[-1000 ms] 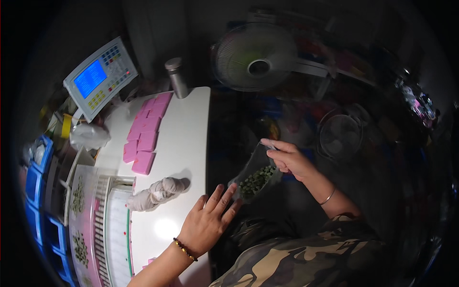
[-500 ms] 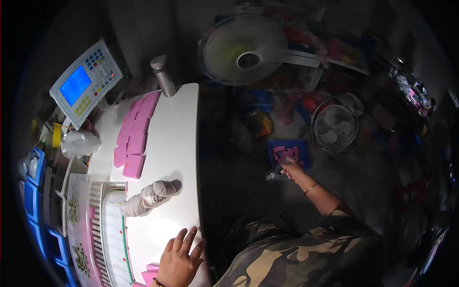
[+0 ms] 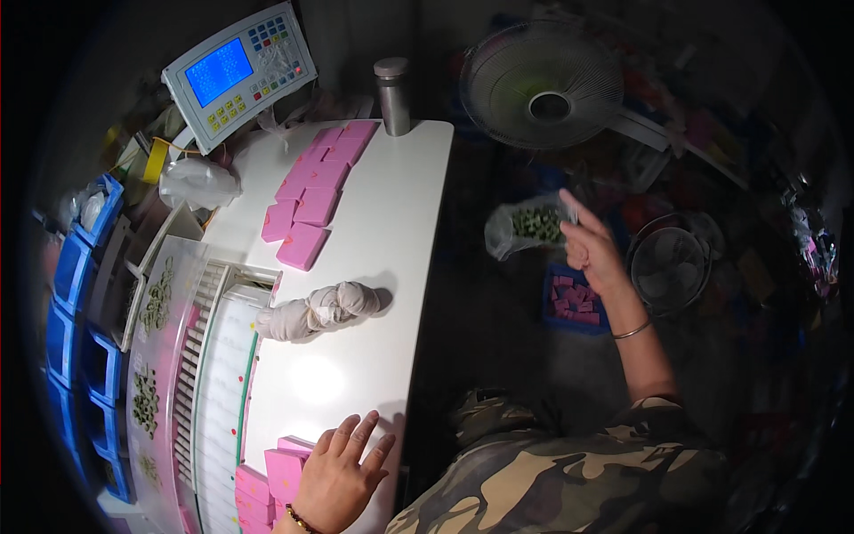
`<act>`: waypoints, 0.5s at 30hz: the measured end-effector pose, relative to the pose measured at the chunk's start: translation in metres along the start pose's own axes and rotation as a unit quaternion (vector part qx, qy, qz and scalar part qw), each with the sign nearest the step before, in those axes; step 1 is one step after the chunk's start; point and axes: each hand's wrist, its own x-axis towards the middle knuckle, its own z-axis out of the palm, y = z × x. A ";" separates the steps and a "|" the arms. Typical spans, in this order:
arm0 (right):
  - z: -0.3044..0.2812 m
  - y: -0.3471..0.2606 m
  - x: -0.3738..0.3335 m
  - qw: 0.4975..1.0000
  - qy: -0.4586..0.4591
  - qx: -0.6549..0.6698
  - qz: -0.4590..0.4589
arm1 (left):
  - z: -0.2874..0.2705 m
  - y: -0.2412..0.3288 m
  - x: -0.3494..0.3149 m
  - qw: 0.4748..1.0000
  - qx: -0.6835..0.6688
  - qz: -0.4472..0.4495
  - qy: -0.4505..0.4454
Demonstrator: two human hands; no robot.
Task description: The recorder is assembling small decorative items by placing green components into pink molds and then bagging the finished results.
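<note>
My right hand holds the edge of a clear plastic bag between thumb and curled fingers, with the index finger stretched out. Small green pieces fill part of the bag, which hangs out beyond the table's right edge. Below it on the floor sits a blue bin with pink pieces inside. My left hand is held palm down with its fingers apart at the near end of the white table, beside a stack of pink boxes. It holds nothing.
On the white table lie a row of pink boxes, a knotted grey cloth and a steel flask. A control panel stands far left, above a slatted machine and blue bins. Two fans are right.
My right hand has risen from beside the blue bin, lifting the clear bag with the green pieces. The view has turned, so the table sits farther right. My left hand stays spread by the boxes.
</note>
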 end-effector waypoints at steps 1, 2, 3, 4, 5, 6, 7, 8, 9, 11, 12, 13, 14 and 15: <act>0.009 -0.013 -0.001 0.999 -0.027 -0.022 -0.034 | 0.000 0.000 -0.002 1.000 -0.001 -0.001 0.000; 0.017 -0.025 -0.002 0.999 -0.024 -0.023 -0.027 | 0.001 0.000 -0.003 1.000 -0.005 -0.007 0.000; 0.024 -0.037 -0.002 0.997 -0.048 -0.033 -0.041 | 0.001 0.001 -0.005 1.000 -0.008 -0.013 0.001; 0.031 -0.047 -0.003 0.995 -0.070 -0.043 -0.056 | 0.001 0.001 -0.007 1.000 -0.008 -0.015 0.001; 0.037 -0.055 -0.006 0.995 -0.075 -0.042 -0.055 | 0.001 0.002 -0.008 1.000 -0.013 -0.021 -0.003; 0.042 -0.061 -0.008 0.992 -0.104 -0.049 -0.046 | 0.001 0.002 -0.009 0.999 -0.019 -0.027 -0.007; 0.047 -0.067 -0.011 0.990 -0.124 -0.057 -0.035 | 0.001 0.003 -0.010 0.999 -0.019 -0.030 -0.007; 0.052 -0.071 -0.014 0.985 -0.155 -0.063 -0.031 | 0.000 0.004 -0.010 0.999 -0.019 -0.028 -0.007; 0.057 -0.073 -0.017 0.984 -0.167 -0.060 -0.030 | 0.000 0.004 -0.011 0.999 -0.020 -0.025 -0.008; 0.065 -0.077 -0.025 0.974 -0.208 -0.086 0.017 | 0.000 0.006 -0.011 0.999 -0.019 -0.032 -0.010; 0.068 -0.079 -0.028 0.968 -0.242 -0.067 0.028 | 0.000 0.007 -0.011 0.999 -0.016 -0.036 -0.010; 0.072 -0.080 -0.030 0.966 -0.250 -0.066 0.032 | -0.001 0.007 -0.011 0.999 -0.017 -0.039 -0.012; 0.076 -0.082 -0.033 0.959 -0.270 -0.080 0.026 | -0.001 0.007 -0.011 0.999 -0.018 -0.037 -0.012; 0.079 -0.083 -0.036 0.952 -0.289 -0.094 0.018 | -0.001 0.007 -0.011 0.999 -0.018 -0.034 -0.012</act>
